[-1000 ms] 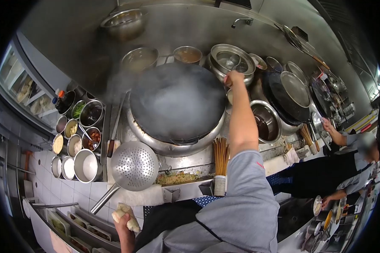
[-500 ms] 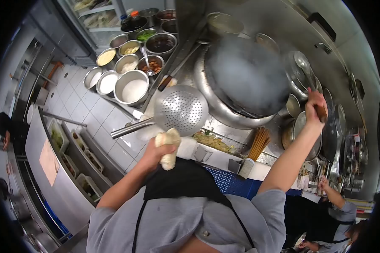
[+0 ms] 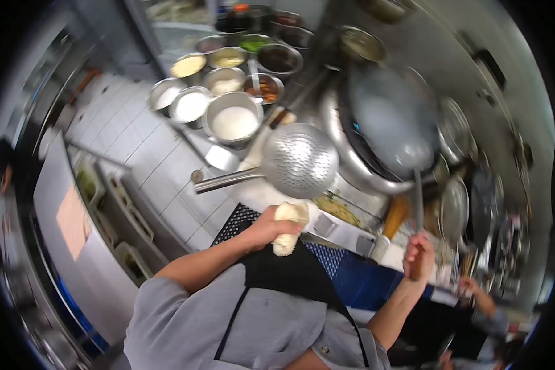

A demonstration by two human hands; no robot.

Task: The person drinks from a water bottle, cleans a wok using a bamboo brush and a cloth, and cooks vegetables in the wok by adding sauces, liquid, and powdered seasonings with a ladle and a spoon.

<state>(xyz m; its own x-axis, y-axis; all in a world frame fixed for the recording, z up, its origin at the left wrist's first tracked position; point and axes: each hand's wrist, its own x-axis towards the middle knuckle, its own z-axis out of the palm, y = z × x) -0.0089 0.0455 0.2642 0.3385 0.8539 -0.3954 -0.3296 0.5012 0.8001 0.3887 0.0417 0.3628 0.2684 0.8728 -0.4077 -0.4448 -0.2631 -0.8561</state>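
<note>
Left of the steaming wok, a perforated strainer sticks its handle out above tiled floor. The right hand grips a steel ladle, shaft pointing away from the body, bowl over the wok's near side. The left hand squeezes a cream cloth bodyward of the wok. Left of it, steel pots hold white powder and chopped greens.
</note>
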